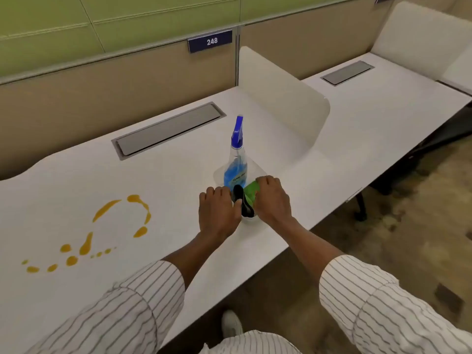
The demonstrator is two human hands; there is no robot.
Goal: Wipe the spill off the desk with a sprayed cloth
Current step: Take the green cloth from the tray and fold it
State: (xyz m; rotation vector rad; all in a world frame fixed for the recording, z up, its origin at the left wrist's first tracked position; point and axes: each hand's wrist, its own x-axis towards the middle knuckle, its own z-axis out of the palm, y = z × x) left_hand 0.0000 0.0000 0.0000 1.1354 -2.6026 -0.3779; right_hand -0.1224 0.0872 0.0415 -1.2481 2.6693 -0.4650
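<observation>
**Both hands in the supply tub, spill not yet touched**

A person in a white pinstriped shirt leans over the long white tabletop point(255, 241), with both hands down at a clear plastic tub point(249, 221) that stands close to the near edge. The tub holds the cleaning supplies together: a clear spray bottle of blue liquid with a blue trigger head point(237, 159) stands upright at its far side, and a folded green cloth point(251, 191) and a black item point(242, 200) that cannot be identified sit nearer the person.

The left hand point(219, 213) rests palm down on the left rim of the tub, fingers curled over the edge, probably to steady it; whether it grips anything cannot be told. The right hand point(272, 199) lies over the green cloth with fingers bent, apparently closing on it, though a firm hold is not visible.

The orange-yellow spill of drops and streaks point(102, 233) lies well apart from the tub, toward the left end of the tabletop and nearer the front edge, still wet-looking and whole.

Judging by this, the task is at its start: the cloth must come out, be sprayed from the bottle, then be carried left. The tall bottle could tip if the cloth drags against it.
</observation>
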